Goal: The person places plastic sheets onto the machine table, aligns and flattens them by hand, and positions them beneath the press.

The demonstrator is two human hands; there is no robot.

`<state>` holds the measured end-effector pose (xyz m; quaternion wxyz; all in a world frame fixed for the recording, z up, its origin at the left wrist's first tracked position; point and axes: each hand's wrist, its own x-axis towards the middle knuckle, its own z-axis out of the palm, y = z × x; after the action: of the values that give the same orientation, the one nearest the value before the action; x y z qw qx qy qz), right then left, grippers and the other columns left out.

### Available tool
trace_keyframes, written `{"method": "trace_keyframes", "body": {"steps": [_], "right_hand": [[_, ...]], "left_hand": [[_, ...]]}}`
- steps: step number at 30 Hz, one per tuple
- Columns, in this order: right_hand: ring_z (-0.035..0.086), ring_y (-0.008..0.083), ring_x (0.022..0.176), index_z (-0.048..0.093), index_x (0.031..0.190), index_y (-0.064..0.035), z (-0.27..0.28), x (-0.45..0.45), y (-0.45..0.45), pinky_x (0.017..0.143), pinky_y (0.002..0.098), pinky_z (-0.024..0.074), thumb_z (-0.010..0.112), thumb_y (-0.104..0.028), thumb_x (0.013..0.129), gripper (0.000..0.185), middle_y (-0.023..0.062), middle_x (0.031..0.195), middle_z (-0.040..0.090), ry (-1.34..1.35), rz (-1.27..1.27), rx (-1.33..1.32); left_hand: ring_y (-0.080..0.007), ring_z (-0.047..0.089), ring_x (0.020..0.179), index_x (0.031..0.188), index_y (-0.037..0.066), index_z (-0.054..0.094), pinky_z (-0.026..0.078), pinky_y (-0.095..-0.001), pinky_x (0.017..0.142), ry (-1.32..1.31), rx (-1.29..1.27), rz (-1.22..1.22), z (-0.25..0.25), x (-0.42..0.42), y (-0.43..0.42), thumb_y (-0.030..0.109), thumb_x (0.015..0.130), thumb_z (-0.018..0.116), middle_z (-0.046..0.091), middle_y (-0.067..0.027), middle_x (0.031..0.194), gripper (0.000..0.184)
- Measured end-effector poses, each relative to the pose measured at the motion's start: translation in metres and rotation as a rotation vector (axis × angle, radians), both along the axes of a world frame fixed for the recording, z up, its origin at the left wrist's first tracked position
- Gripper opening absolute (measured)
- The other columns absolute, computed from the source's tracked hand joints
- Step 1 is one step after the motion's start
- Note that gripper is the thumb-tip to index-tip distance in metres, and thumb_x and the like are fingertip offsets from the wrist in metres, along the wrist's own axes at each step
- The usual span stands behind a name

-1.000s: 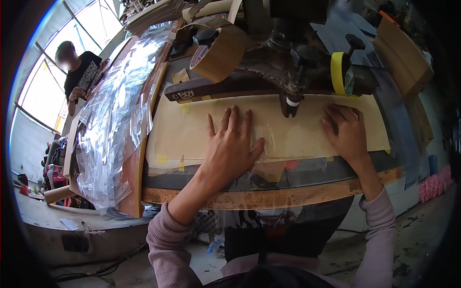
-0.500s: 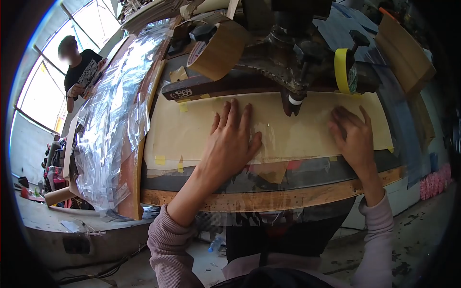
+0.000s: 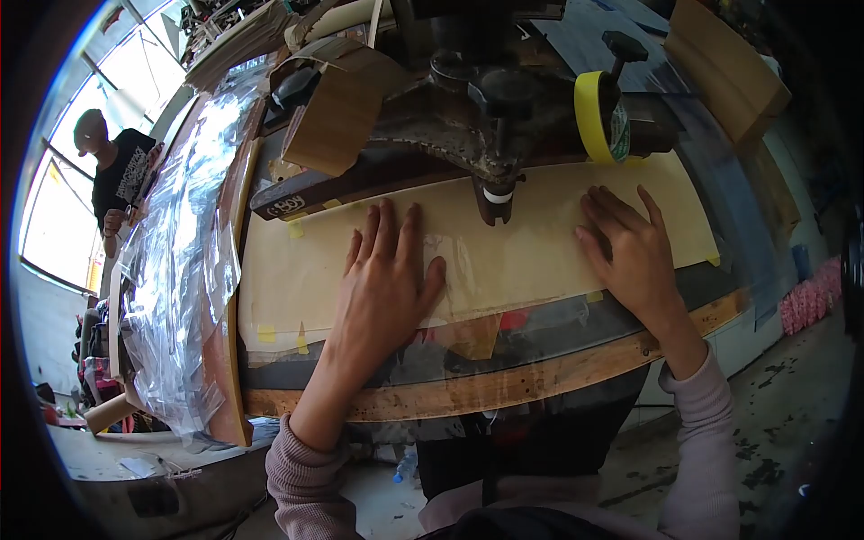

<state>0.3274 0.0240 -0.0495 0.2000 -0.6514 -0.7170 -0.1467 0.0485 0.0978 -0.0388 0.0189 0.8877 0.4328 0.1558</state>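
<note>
My left hand (image 3: 378,283) lies flat on a long cream-coloured sheet (image 3: 504,198), fingers spread and pointing away from me. My right hand (image 3: 632,256) rests near the sheet's right part, fingers outstretched and slightly bent, thumb apart. Neither hand grips anything. A clear plastic film seems to lie over the cream sheet and hangs past the wooden front edge (image 3: 450,396); its exact outline is hard to make out. Small yellow tape pieces (image 3: 266,334) mark the sheet's border. Just beyond the fingers stands a dark metal machine head (image 3: 490,148) with a white ring near its forked tip.
A yellow tape roll (image 3: 590,117) hangs on the machine's knob. Crumpled clear plastic (image 3: 184,279) covers a board at left. Brown cardboard (image 3: 337,117) leans behind the dark bar (image 3: 297,200). A person (image 3: 121,171) stands beyond, at far left. Pink material (image 3: 810,297) lies at right.
The view has turned, so the bench sits further left and slightly lower in the picture. Both hands stay on the sheet; the right fingers look straighter. The person at left has shifted posture.
</note>
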Motion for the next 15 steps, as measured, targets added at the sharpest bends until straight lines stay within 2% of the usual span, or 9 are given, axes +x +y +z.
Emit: {"method": "trace_keyframes", "body": {"steps": [3,15], "right_hand": [[0.059,0.0251,0.115,0.066,0.114,-0.0015,0.0014,0.0002,0.0009,0.110,0.0482,0.0321,0.062,-0.019,0.089,0.031,0.0142,0.120,0.065,0.009,-0.015,-0.035],[0.059,0.0244,0.116,0.066,0.115,-0.0035,0.0019,0.0016,0.0061,0.109,0.0488,0.0328,0.061,-0.016,0.089,0.030,0.0121,0.121,0.065,0.037,-0.017,-0.044]], "left_hand": [[-0.0484,0.037,0.133,0.137,-0.005,0.041,0.033,-0.0538,0.109,0.003,0.010,0.010,-0.0013,0.0005,0.0010,0.030,0.092,0.055,0.038,-0.0379,0.139,0.059],[-0.0490,0.038,0.132,0.138,-0.005,0.041,0.034,-0.0536,0.108,-0.007,0.020,0.013,0.0008,0.0026,0.0019,0.030,0.091,0.055,0.039,-0.0372,0.138,0.060]]}}
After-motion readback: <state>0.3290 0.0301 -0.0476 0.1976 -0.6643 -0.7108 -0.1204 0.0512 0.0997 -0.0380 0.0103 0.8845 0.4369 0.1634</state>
